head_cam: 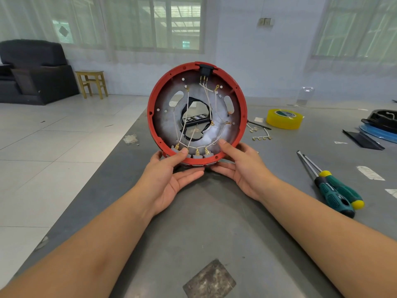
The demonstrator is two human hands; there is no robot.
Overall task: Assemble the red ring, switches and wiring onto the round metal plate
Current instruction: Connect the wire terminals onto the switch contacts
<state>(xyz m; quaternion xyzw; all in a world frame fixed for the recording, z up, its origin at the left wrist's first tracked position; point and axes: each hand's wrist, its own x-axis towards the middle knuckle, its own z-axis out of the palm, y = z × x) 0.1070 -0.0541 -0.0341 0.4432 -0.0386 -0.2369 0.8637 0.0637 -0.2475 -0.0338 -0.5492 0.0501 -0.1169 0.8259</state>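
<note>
I log a red ring (pixel 150 114) round a dull silver-grey metal plate (pixel 163 104). White wiring (pixel 186 117) with brass-gold terminals crosses it; the switches (pixel 197 156) are pale grey, the socket (pixel 205 69) at top black. The table (pixel 214 222) is mottled grey with one darker speckled patch. Translucent yellow tape roll (pixel 284 118). Two screwdrivers (pixel 335 190) have teal-and-black handles, yellow-capped. Blue-and-black lid (pixel 380 127) at far right. Black armchair (pixel 32 69), yellowish wooden stool (pixel 91 82), white floor tiles (pixel 43 158).

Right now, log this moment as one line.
left hand: holding red plastic ring | right hand: holding it | round metal plate: inside, upright | white wiring: attached
</note>
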